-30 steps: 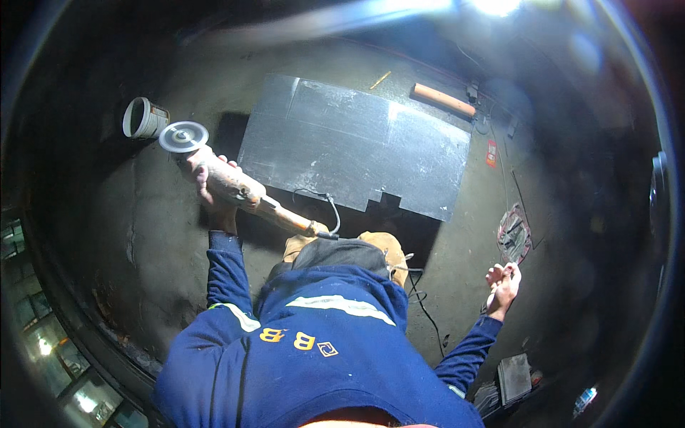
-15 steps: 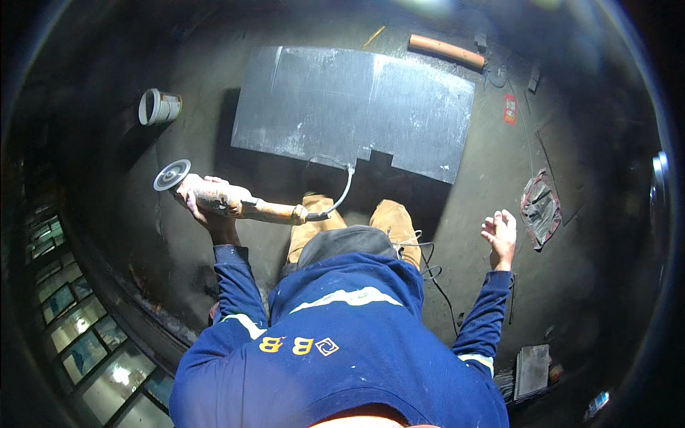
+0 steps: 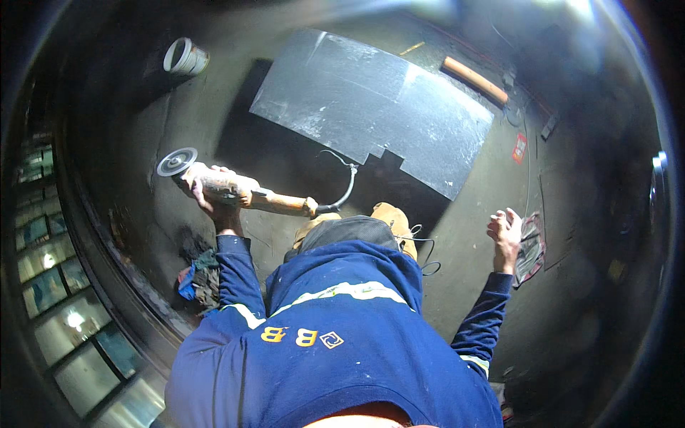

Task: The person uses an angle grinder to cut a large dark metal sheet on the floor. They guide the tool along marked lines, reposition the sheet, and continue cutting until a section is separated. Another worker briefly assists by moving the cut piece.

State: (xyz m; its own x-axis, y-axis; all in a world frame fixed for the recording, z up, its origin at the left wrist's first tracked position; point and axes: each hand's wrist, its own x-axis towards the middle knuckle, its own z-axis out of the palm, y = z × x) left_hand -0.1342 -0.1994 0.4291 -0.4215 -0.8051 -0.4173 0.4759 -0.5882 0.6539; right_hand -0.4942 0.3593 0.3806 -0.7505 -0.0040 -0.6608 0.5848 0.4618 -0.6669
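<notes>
My left hand (image 3: 214, 203) is wrapped round the body of an angle grinder (image 3: 275, 202), held out to the left. The grinder's round cutting disc (image 3: 177, 162) points away to the far left, and its orange-brown handle end points back toward my middle. From that end a grey cable (image 3: 349, 191) curves up and away. Off to the right, my right hand (image 3: 505, 232) is raised with nothing in it, its fingers apart and slightly bent. In front of my legs lies a large dark slab (image 3: 378, 107) with a square notch in its near edge, touched by neither hand.
A white bucket (image 3: 191, 58) lies tipped at the far left. Beyond the slab's right end is an orange tube (image 3: 476, 80). A crumpled bag (image 3: 529, 251) lies by my right hand, rags (image 3: 202, 279) near my left elbow. Thin black cable (image 3: 430, 253) loops beside my right leg.
The view has turned, so the slab, bucket and tube appear shifted and tilted. Rags have come into view at left. The grinder stays in my left hand; my right hand remains empty.
</notes>
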